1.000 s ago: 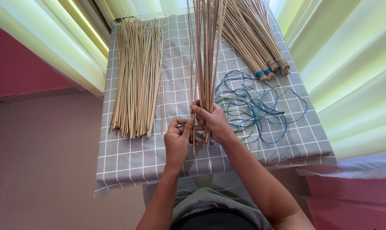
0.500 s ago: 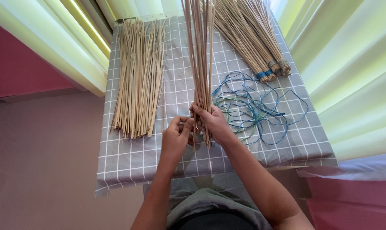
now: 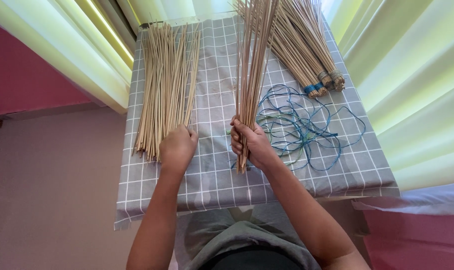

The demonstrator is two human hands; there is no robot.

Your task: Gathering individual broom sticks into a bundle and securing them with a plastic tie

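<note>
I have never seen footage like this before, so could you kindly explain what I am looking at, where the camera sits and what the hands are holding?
There is no machine here: a person works with two bare hands, and the camera sits on their head, looking down at a small table covered with a grey checked cloth. The right hand grips a bunch of thin pale sticks near its lower end, holding it upright. The left hand is closed at the lower end of a loose pile of sticks lying flat on the cloth. To the right lie tangled blue and green strings, and beyond them tied bundles of sticks, bound near their ends.
</note>
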